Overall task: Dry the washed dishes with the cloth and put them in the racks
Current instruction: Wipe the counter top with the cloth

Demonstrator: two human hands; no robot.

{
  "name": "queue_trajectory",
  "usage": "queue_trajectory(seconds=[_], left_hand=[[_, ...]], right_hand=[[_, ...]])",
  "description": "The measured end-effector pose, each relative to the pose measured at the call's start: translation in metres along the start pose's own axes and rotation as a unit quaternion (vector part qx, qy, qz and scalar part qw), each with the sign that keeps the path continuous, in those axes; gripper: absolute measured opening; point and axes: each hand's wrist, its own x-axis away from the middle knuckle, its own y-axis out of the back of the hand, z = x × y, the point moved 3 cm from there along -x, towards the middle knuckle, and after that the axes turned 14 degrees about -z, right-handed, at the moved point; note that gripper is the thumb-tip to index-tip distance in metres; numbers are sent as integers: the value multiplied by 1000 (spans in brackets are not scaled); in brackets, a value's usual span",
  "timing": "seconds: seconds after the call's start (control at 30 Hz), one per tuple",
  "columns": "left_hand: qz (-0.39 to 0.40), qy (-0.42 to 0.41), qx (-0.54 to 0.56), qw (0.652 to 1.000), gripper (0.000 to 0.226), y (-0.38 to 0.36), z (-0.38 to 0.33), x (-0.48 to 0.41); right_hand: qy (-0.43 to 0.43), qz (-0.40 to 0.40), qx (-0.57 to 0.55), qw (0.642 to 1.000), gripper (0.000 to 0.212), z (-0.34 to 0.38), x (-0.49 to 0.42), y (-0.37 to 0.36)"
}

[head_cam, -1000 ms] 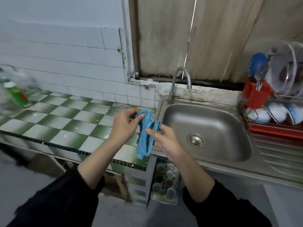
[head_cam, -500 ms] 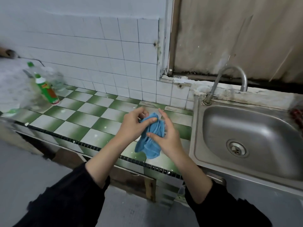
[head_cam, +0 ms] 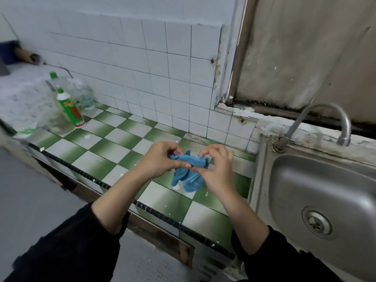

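The left hand [head_cam: 160, 159] and right hand [head_cam: 215, 169] each pinched the bunched cloth [head_cam: 189, 176], fingers [head_cam: 179, 164] curled into it, just above the table [head_cam: 101, 147] — no dish in them. Beside lay the sink [head_cam: 317, 190]; no rack showed — drying seemingly all left.

A counter [head_cam: 105, 147] tiled in green and white checks was edged along its near side by a dark trim strip [head_cam: 85, 175]. At its far left stood a green bottle [head_cam: 70, 108] with a white cap, and a clear bottle [head_cam: 54, 82] with a green cap stood just behind it. A stainless steel sink [head_cam: 325, 180] adjoined the counter on the right, with its drain [head_cam: 317, 222] in the basin floor. A curved metal faucet [head_cam: 325, 110] rose from the far rim. White wall tiles [head_cam: 158, 68] backed the counter. A stained panel [head_cam: 305, 47] stood behind the sink.
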Motion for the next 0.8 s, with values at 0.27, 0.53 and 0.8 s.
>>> queue_trajectory(seconds=[0.27,0.53,0.8], left_hand=[[53,-132,-27,989,29,-9,-14,-32],[-78,-87,19,993,23,-10,-6,-47],[-1,-135,-52,990,45,3,25,-54]], right_hand=[[-61,109,-78,989,58,-17,-49,-10],[-82,35,-109,990,48,-12,-68,-11],[-51,130,-88,986,62,8,-64,-31]])
